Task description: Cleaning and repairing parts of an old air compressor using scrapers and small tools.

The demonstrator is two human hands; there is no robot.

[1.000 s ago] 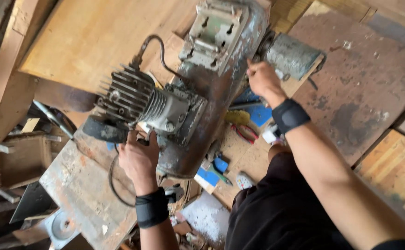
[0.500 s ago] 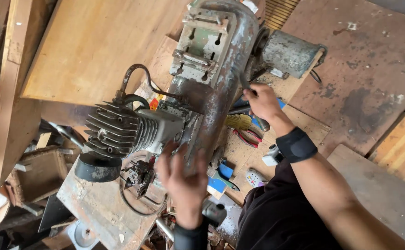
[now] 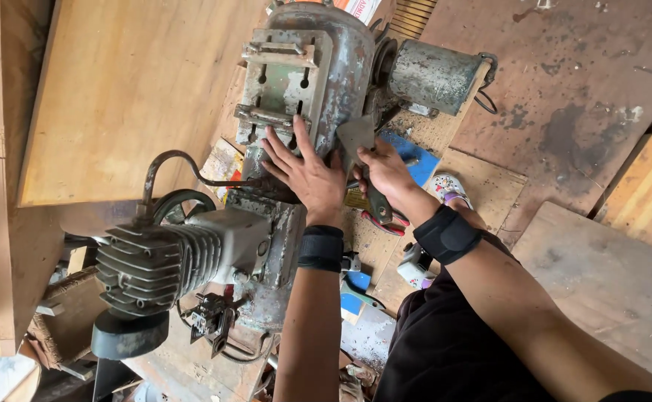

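two bare hands work on an old air compressor lying on its side. the left hand (image 3: 305,173) is spread flat, fingers splayed, palm pressed against the rusty compressor tank (image 3: 322,67) just below the slotted mounting plate (image 3: 281,78); it grips nothing. the right hand (image 3: 387,171) is curled around the dark handle of a flat scraper (image 3: 361,160), whose grey blade points up and lies against the side of the tank, right beside the left hand's fingertips. both wrists wear black wristbands (image 3: 320,248).

the tank runs from the top middle of the view down toward the lower left. at its lower end sits the finned pump cylinder (image 3: 158,264), pale grey, with a curved metal pipe (image 3: 173,160) arching from it back toward the tank and a black pulley wheel (image 3: 180,205) behind it. at the upper right of the tank a grey cylindrical electric motor (image 3: 434,74) lies next to a belt pulley (image 3: 382,63).

the compressor rests over a wooden bench (image 3: 415,260) scattered with small things: red-handled pliers (image 3: 382,222) just under the right hand, a blue flat piece (image 3: 419,160) and blue-handled tools (image 3: 355,286) near the left forearm. no open container shows its contents. a large plywood sheet (image 3: 125,89) lies to the left, and stained boards (image 3: 579,97) lie to the right.
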